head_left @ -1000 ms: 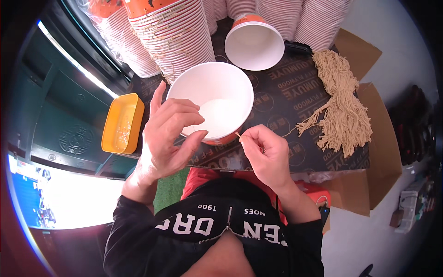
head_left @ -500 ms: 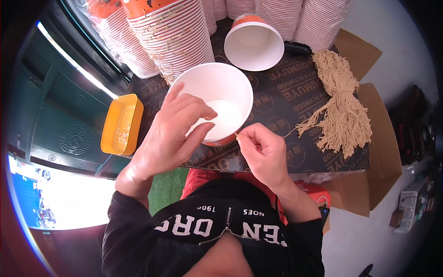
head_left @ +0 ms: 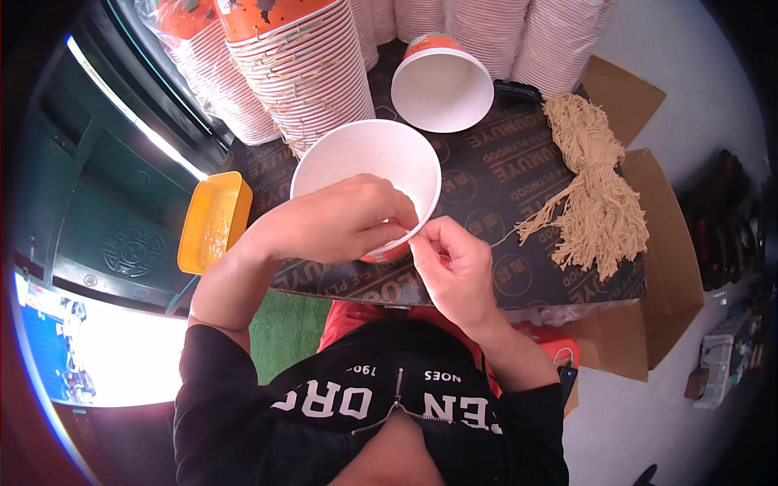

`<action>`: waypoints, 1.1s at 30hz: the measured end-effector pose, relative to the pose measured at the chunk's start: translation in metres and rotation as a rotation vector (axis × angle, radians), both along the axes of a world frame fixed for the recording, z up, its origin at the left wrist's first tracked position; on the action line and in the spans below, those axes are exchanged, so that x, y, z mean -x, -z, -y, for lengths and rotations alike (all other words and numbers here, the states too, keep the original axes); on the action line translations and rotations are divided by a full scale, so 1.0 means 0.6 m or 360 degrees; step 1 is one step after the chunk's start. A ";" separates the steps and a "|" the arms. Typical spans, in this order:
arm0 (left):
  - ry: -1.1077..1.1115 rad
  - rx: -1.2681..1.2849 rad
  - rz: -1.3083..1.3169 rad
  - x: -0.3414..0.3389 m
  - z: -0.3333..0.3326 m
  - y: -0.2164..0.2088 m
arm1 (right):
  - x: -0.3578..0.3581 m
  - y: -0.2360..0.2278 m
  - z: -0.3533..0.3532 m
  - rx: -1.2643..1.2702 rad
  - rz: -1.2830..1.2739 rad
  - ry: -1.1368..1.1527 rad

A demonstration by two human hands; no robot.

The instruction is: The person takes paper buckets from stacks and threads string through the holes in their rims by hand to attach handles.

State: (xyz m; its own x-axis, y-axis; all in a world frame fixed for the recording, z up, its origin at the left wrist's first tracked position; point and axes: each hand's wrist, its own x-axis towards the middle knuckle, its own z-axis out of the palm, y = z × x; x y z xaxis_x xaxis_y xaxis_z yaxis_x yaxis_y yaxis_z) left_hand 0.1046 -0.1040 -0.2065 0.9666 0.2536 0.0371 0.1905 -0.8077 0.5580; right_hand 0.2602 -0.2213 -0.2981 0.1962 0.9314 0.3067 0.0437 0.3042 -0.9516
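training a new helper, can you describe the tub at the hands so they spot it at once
From the dark tabletop, look to its near edge, left of the tan cord bundle. There is a white-lined tub, left hand over its mouth, right hand at its rim. Unlike the loose tub behind, this one has hands at it.

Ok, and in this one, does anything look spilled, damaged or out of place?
Nothing looks spilled or damaged. Mildly odd: the lone orange-and-white tub in front of the pale stacks appears tipped on its side, mouth toward the camera, whereas the tall stack to its left is nested.
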 end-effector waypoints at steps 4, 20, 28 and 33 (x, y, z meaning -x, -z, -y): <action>-0.0081 0.0008 -0.0029 -0.007 0.006 0.001 | 0.000 0.004 0.001 -0.0022 0.0054 0.0028; -0.0504 0.0867 0.0500 0.018 0.039 0.008 | 0.001 0.011 -0.006 -0.0045 0.0050 -0.0081; -0.0678 0.1095 0.0417 0.009 0.028 0.013 | -0.016 -0.011 -0.005 0.0075 0.0133 -0.0098; -0.0680 0.1240 0.0418 0.011 0.025 0.019 | -0.042 -0.050 0.006 -0.0189 0.0012 -0.0052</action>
